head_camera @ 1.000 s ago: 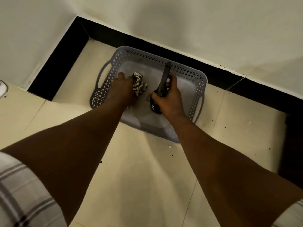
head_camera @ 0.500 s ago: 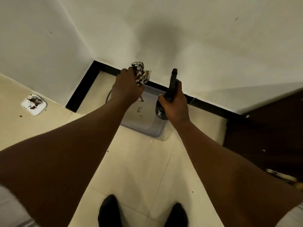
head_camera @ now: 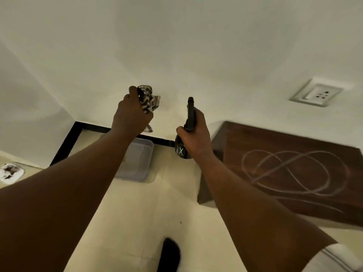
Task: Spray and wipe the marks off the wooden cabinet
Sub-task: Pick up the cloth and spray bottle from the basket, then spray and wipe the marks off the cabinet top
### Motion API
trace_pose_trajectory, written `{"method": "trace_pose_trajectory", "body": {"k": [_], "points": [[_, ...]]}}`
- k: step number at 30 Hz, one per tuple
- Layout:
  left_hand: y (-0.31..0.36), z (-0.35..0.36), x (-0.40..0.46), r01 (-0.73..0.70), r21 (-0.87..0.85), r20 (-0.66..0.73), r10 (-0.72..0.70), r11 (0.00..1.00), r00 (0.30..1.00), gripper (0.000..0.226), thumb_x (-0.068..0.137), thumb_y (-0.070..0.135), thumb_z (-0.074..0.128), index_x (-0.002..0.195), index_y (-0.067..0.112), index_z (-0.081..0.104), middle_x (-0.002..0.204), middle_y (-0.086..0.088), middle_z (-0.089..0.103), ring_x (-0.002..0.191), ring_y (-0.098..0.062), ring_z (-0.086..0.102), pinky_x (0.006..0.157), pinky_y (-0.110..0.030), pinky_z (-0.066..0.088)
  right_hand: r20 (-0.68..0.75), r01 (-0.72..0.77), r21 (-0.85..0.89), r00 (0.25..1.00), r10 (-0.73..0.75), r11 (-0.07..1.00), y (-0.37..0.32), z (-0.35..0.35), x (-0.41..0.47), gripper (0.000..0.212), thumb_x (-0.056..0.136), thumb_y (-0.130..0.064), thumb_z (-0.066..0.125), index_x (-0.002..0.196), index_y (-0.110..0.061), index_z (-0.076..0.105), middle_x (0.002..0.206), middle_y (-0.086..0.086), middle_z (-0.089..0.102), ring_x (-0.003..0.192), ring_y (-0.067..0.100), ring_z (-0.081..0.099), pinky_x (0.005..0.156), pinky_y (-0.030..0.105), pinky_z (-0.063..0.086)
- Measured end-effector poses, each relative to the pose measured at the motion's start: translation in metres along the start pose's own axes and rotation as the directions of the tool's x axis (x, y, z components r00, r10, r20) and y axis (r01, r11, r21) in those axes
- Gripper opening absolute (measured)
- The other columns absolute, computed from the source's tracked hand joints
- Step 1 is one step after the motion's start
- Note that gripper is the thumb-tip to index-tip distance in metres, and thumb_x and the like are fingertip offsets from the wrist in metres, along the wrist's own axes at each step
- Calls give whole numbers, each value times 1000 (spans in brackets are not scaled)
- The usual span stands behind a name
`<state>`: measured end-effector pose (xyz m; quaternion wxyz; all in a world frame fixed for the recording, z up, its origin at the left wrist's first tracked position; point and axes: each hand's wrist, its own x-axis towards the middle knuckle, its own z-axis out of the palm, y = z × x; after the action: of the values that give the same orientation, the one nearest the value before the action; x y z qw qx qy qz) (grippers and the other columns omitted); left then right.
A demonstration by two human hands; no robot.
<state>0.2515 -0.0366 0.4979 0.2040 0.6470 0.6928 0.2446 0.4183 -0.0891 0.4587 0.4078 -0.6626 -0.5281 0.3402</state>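
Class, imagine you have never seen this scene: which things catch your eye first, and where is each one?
The pale looping scribble on the dark wooden cabinet at right stands out most. At centre, two raised hands: the left hand grips a patterned cloth, the right hand a dark spray bottle. Below them, a grey basket sits on the tiled floor by the wall.

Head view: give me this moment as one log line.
left hand: holds cloth | right hand: holds spray bottle | cabinet: marks unwiped
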Motion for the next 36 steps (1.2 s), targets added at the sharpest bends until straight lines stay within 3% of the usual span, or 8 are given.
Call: {"method": "trace_pose_trajectory", "body": {"k": [6, 13, 16, 20, 23, 26, 32, 36], "points": [[60, 53, -83, -44, -94, 3, 44, 995, 999, 48, 82, 15, 62, 122, -1, 40, 115, -23, 58, 106, -42, 56, 84, -47, 49, -61, -94, -10, 994, 93, 996, 29, -89, -58, 54, 79, -18, 64, 131, -25, 52, 94, -6, 58, 91, 31, 63, 89, 55, 52], [105, 141, -156, -77, -104, 84, 86, 992, 993, 54, 81, 18, 66, 125, 2, 40, 116, -20, 58, 107, -38, 56, 84, -50, 50, -108, -168, 28, 979, 170, 985, 107, -159, -102, 44, 84, -11, 67, 126, -17, 55, 105, 4, 64, 100, 30, 63, 91, 54, 53], [124, 171, -176, -18, -96, 77, 25, 995, 997, 54, 82, 21, 66, 126, 3, 40, 120, -19, 57, 112, -38, 55, 86, -49, 50, -111, -141, 23, 984, 142, 990, 137, -185, -115, 30, 87, -16, 67, 115, -13, 57, 90, 5, 61, 87, 28, 63, 82, 52, 54], [154, 201, -206, 53, -69, 59, -49, 996, 997, 51, 84, 29, 66, 123, 6, 42, 120, -17, 61, 112, -36, 57, 84, -42, 47, -86, -127, 62, 988, 132, 990, 171, -224, -135, 27, 90, -22, 68, 113, -11, 59, 97, 10, 64, 92, 29, 62, 85, 48, 52], [178, 215, -223, 92, -58, 36, -90, 994, 995, 52, 85, 29, 67, 123, 6, 43, 121, -18, 61, 112, -36, 58, 86, -41, 46, -5, -107, 13, 994, 107, 994, 190, -259, -151, 19, 90, -26, 67, 105, -18, 58, 90, 1, 62, 85, 24, 61, 79, 45, 52], [193, 229, -230, 118, -65, -24, -120, 991, 992, 52, 85, 29, 68, 123, 5, 43, 121, -18, 61, 111, -36, 58, 82, -37, 44, 31, -77, 25, 997, 76, 997, 207, -280, -156, 15, 90, -25, 66, 100, -20, 57, 90, 5, 64, 84, 24, 61, 78, 45, 51], [200, 261, -231, 94, -66, -33, -97, 993, 995, 54, 85, 32, 68, 126, 6, 43, 123, -16, 61, 113, -34, 58, 88, -41, 46, 8, -77, 14, 997, 77, 997, 228, -289, -148, 13, 87, -25, 65, 92, -19, 55, 84, 6, 61, 77, 25, 59, 76, 47, 54], [202, 266, -238, 82, -50, -6, -82, 995, 997, 56, 84, 29, 69, 127, 6, 42, 123, -16, 60, 114, -34, 57, 92, -46, 48, 52, -80, -12, 995, 81, 997, 232, -292, -156, 11, 82, -23, 65, 84, -24, 53, 71, -3, 58, 67, 19, 56, 66, 38, 49]]}}
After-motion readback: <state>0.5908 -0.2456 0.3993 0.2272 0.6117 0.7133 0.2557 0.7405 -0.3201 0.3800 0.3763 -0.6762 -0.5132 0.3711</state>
